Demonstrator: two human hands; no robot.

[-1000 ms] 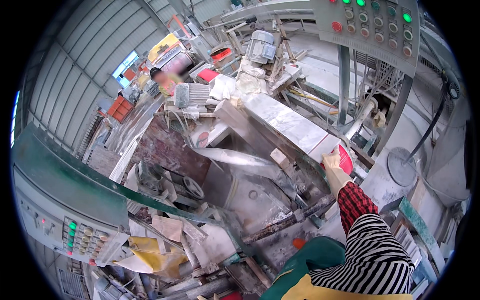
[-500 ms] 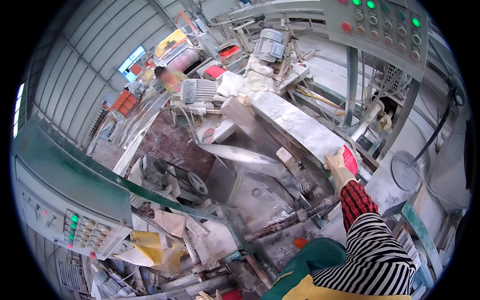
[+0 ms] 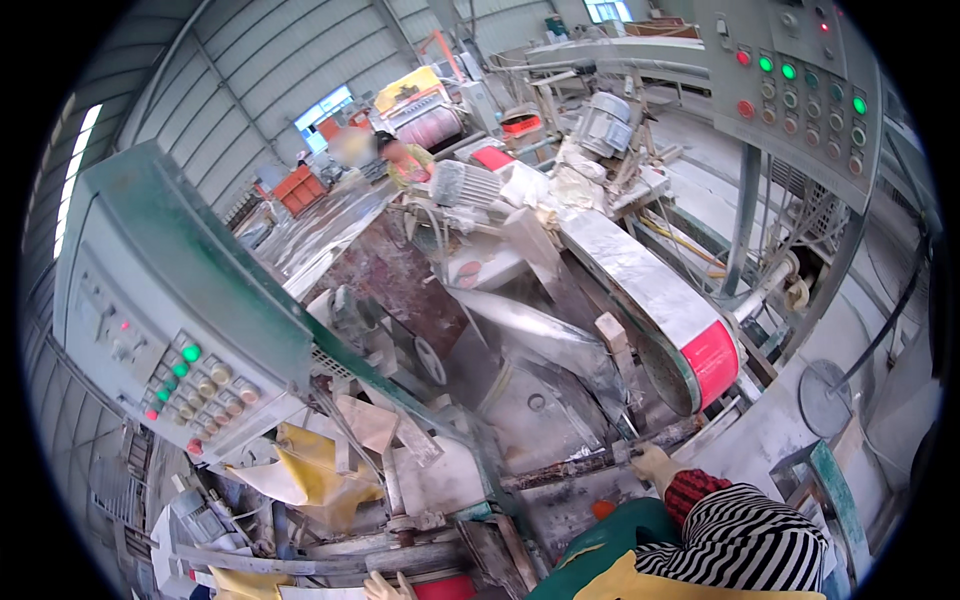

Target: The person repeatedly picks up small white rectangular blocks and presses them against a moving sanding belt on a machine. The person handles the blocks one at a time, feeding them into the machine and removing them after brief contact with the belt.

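My right hand (image 3: 655, 467), in a cream glove, is low beside the dirty metal rail (image 3: 580, 464) at the front of the machine. Its fingers look curled at the rail's right end; what they hold, if anything, is too small to make out. Up and to the right of it lies the long white belt guard (image 3: 640, 265) with a red rounded end (image 3: 710, 362), apart from the hand. My left hand (image 3: 388, 587), also gloved, shows only partly at the lower edge, fingers apart, beside a red object (image 3: 443, 586).
A grey control box with lit buttons (image 3: 165, 330) stands at left, another panel (image 3: 800, 100) at upper right. A handwheel (image 3: 430, 360), a motor (image 3: 605, 122) and yellow sheeting (image 3: 325, 475) are around the machine. A person (image 3: 408, 165) is farther back.
My right hand has left the guard's red end and come down to the rail. The view has shifted, so more of the left control box shows.
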